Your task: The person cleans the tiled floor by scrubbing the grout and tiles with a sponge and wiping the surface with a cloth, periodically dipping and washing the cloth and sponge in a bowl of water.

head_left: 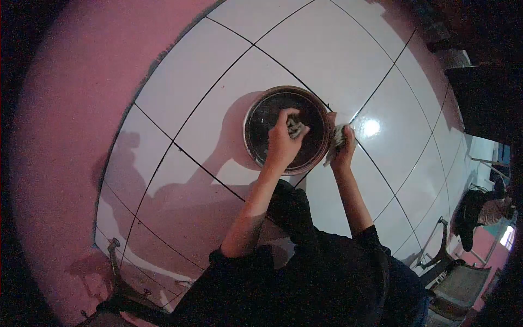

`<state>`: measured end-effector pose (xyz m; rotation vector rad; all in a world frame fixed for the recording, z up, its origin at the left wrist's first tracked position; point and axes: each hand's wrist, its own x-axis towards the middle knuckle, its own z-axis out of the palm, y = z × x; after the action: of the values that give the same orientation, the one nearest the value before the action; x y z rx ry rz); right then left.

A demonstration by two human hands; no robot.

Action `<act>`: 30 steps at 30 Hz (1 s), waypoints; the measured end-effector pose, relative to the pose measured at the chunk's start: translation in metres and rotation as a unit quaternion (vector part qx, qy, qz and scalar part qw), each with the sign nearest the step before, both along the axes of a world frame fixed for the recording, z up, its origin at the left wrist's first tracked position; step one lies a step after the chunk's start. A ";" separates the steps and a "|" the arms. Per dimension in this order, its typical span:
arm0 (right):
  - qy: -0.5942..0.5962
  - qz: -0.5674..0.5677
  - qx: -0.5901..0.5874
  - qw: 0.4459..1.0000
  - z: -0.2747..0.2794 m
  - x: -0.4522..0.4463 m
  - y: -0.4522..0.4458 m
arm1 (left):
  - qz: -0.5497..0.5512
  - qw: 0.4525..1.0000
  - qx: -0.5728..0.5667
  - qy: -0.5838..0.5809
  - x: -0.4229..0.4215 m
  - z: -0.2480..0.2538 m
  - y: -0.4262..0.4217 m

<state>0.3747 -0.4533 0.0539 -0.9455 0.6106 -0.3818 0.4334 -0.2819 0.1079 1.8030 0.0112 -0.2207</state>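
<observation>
A round pan [264, 111] with a dark inside and a coppery brown rim rests on the white tiled floor. Over its inside is my left hand [284, 143], fingers closed round a crumpled grey wad [295, 126]; whether this is cloth or a scouring pad I cannot tell. At the pan's right side, my right hand [344, 150] is closed on a pale cloth [337, 139], which lies against the outer rim. A small brown piece [332, 116] sticks out at the rim just above that cloth, perhaps a handle.
White floor tiles [218, 71] with dark joints surround the pan. A pink wall [71, 109] borders the left side. A wheeled chair base [117, 289] stands at lower left, and a chair [460, 286] at lower right. Dark items [474, 212] lie at far right.
</observation>
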 end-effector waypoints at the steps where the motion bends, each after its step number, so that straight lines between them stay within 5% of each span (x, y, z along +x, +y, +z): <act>1: 0.002 0.001 -0.004 1.000 -0.001 0.000 0.000 | 0.001 0.997 0.003 -0.071 0.000 0.004 -0.002; 2: 0.003 0.002 -0.009 1.000 -0.001 0.000 -0.001 | 0.003 0.990 0.006 -0.141 0.001 0.008 -0.003; 8: 0.021 0.000 -0.015 1.000 0.013 0.002 0.006 | -0.067 0.979 0.120 -0.147 0.006 0.030 -0.001; 30: 0.033 -0.004 -0.045 0.998 -0.012 -0.001 -0.008 | -0.077 0.961 0.147 -0.223 -0.004 0.002 -0.005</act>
<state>0.3735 -0.4616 0.0421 -1.0450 0.6618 -0.3881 0.4291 -0.2867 0.1103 2.1164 -0.4373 0.0886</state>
